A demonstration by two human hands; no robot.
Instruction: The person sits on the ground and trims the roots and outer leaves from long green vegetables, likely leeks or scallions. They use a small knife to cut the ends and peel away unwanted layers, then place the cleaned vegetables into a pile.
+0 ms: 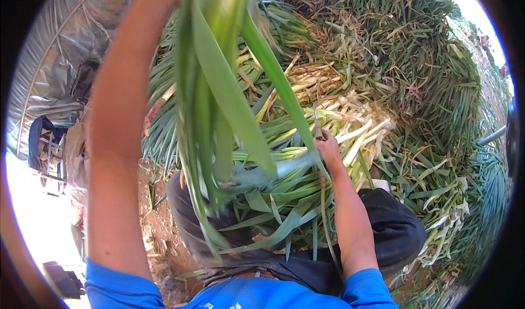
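Lifting of a green bunch of leeks (219,84) is visible: the bunch hangs from the top edge of the view, with the leaf ends falling over the left side of the lap. The left forearm (117,117) rises beside this bunch, but the left hand is beyond the edge, so I cannot tell how its fingers stand. The right hand (329,149) is curled around a slim, metal-tipped tool (318,125), which points upward; a thin hose (326,216) runs below this hand toward the lap.

Under the raised bunch, more leeks (295,191) lie across the lap, between the knees of the dark trousers (396,227). Their pale stems (358,136) reach past the right hand, away from the body.

As I judge it, the handling is in the middle. One bunch is up in the air and not yet laid down. The pale stems look partly bare, though papery skins lie among them, and I cannot tell which are finished. Much seems to be left: a big leek heap (404,68) stands at the far right, and loose leaves (437,194) are scattered beside the right knee.
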